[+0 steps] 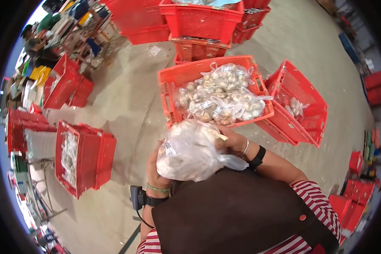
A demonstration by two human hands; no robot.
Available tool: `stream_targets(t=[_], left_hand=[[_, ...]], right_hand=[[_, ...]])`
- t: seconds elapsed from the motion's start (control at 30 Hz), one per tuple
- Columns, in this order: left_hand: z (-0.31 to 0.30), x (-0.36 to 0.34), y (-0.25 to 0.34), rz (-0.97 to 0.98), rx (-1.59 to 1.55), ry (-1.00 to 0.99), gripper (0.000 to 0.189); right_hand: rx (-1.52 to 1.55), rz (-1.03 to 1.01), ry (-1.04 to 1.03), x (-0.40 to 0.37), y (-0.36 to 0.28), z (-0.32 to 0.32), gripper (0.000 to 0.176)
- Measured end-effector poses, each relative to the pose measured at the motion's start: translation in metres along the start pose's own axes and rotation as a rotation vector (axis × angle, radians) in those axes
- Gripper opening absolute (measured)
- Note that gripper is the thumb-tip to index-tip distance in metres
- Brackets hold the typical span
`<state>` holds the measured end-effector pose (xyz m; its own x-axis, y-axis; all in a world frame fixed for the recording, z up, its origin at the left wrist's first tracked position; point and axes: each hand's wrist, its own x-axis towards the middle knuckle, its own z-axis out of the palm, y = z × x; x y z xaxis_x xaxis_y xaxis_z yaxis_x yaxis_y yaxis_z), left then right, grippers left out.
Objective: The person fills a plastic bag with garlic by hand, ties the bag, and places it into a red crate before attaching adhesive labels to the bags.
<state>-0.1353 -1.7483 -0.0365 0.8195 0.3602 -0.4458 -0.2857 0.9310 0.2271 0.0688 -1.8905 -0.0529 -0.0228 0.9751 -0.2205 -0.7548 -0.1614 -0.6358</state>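
A clear plastic bag of whitish bulbs (188,152) is held up in front of the dark apron. My left hand (155,167) is wrapped round its left side, beside a printed label, with most fingers hidden behind the bag. My right hand (230,140) grips the bag's upper right side. The bag's knotted end points right, below that hand. Just beyond the bag is a red crate (167,78) holding several bags of bulbs (224,95), some with labels.
Right of it, another red crate (309,99) holds a small bag (297,106). Stacked red crates (201,23) stand ahead. At left, a crate (86,154) contains clear plastic. A person (37,44) is at the far upper left, near cluttered goods.
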Motion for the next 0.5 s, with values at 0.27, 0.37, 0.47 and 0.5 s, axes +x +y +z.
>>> stream_targets(t=[0.27,0.37,0.47,0.5], left_hand=[[0.011,0.046,0.000,-0.181,0.084,0.051,0.042],[0.001,0.071,-0.007,-0.097,0.377,-0.091,0.047],[0.016,0.089,-0.018,-0.228,0.244,-0.092,0.049],[0.026,0.090,-0.022,-0.237,0.220,-0.144,0.046]], right_hand=[[0.016,-0.181,0.207,-0.018,0.005,0.009,0.075],[0.090,-0.151,0.366,-0.027,0.002,0.007,0.072],[0.033,-0.149,0.588,-0.037,-0.008,0.003,0.071],[-0.044,-0.188,0.534,-0.046,-0.011,-0.004,0.067]])
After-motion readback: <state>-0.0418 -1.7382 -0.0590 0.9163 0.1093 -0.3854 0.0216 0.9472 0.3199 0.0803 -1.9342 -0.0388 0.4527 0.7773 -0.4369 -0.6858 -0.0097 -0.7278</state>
